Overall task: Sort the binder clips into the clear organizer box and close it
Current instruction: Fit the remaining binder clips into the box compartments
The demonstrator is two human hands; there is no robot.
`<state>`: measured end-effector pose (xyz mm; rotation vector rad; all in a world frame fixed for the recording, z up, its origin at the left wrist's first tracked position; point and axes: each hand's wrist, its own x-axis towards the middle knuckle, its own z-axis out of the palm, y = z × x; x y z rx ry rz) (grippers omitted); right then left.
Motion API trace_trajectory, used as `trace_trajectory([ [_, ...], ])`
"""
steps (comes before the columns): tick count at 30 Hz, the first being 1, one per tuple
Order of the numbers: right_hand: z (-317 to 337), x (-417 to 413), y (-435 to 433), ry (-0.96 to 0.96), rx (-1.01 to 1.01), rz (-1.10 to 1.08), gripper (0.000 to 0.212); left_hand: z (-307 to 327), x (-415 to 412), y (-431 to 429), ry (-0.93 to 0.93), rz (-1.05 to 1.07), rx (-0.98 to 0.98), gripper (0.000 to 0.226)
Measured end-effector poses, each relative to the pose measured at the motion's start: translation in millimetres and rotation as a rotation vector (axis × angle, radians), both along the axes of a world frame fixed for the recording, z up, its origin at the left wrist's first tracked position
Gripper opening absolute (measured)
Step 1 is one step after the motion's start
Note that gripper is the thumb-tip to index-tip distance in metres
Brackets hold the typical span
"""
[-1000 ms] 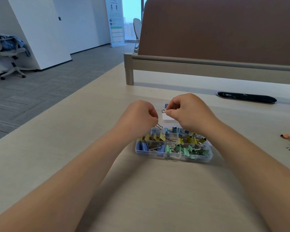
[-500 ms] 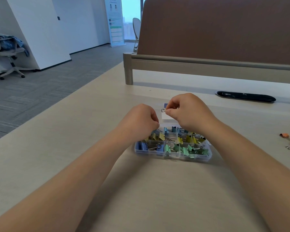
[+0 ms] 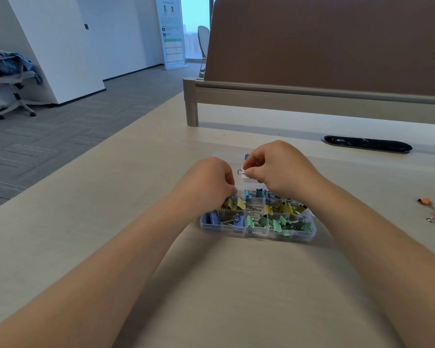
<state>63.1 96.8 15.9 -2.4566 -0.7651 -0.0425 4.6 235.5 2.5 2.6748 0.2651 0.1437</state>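
The right hand pinched a binder clip by its wire loop above the clear organizer box. The left hand was curled at the box's far-left corner; I couldn't tell whether it held anything.

A pale beige desk fills the near ground. At 1 o'clock a brown partition panel stands on a grey metal frame, and in the desk at 2 o'clock there is a black oval cable slot. At 10 o'clock lies a grey carpet floor before white walls, with an office chair carrying a blue cloth. At 12 o'clock a standing banner is beside a bright window.
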Motion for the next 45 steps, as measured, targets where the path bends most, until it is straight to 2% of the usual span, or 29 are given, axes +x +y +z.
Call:
trace_trajectory([
  [2,1,-1,0,-0.001,0.0,0.002,0.001,0,0,1,0.0,0.0,-0.002,0.009],
  [9,2,-5,0,0.013,-0.012,0.023,0.01,2,-2,5,-0.044,-0.027,-0.053,0.013],
  [15,-1,-6,4,0.015,-0.024,0.062,0.005,5,-2,10,-0.141,-0.03,-0.084,0.011],
  [36,-9,-7,9,0.019,-0.094,0.066,0.009,3,-3,9,-0.076,-0.052,-0.03,0.015],
  [45,-8,-11,10,-0.007,-0.13,0.064,0.011,6,-4,10,-0.066,-0.039,-0.042,0.005],
])
